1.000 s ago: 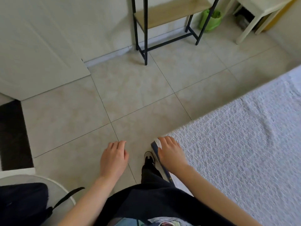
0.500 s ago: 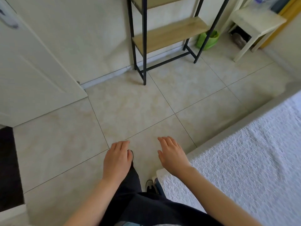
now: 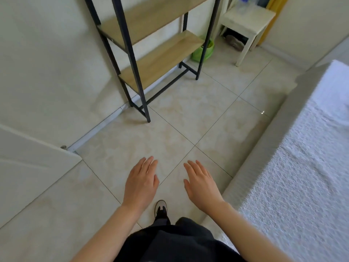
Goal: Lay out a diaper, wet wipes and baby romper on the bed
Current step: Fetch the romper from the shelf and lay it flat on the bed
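The left hand (image 3: 140,184) is held flat, palm down, fingers extended and close together, with nothing grasped and nothing touched. The right hand (image 3: 201,184) is spread the same way, empty, just beside the left and apart from it. Below them a shoe (image 3: 160,207) is planted on the tiled floor (image 3: 188,120). To the right the bed (image 3: 302,186) is seen, covered in white textured fabric, its near edge running diagonally close to the right forearm; no diaper, wipes or romper can be seen on it. A wide stretch of bare tile is left ahead, bounded by a black-framed shelf unit (image 3: 156,59) against the wall, a green container (image 3: 204,52) behind it, a white stool (image 3: 247,21), and a white door (image 3: 28,176) at left.
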A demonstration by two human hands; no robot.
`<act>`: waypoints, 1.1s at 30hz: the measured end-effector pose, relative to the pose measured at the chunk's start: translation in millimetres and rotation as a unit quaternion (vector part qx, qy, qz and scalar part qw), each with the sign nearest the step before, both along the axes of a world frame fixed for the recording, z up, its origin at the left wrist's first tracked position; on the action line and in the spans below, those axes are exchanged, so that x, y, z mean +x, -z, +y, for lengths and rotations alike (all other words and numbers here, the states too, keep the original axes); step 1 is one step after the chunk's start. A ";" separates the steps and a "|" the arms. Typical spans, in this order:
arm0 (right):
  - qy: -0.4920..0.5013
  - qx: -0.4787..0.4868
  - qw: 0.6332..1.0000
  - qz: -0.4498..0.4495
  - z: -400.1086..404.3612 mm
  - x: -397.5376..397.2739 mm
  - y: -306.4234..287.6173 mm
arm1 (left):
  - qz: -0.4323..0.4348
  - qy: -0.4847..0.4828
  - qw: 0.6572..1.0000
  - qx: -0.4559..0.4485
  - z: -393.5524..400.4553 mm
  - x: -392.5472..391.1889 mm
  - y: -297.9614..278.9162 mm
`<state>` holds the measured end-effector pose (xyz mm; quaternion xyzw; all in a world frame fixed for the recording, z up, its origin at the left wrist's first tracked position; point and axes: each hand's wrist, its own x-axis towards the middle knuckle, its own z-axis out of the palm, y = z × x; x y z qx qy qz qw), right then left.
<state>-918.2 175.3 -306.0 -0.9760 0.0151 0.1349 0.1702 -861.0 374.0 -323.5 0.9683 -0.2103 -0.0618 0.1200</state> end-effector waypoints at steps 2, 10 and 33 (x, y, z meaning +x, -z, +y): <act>0.024 -0.001 1.000 0.004 -3.6 14.5 -0.7 | 0.006 0.011 1.000 -0.004 -4.8 25.0 1.7; 0.135 -0.009 0.991 0.006 -52.2 62.3 0.6 | 0.044 0.104 0.994 -0.005 -68.6 94.5 12.4; 0.176 -0.022 0.984 -0.018 -331.8 306.7 -3.1 | 0.017 0.163 0.987 -0.004 -364.9 350.2 -1.6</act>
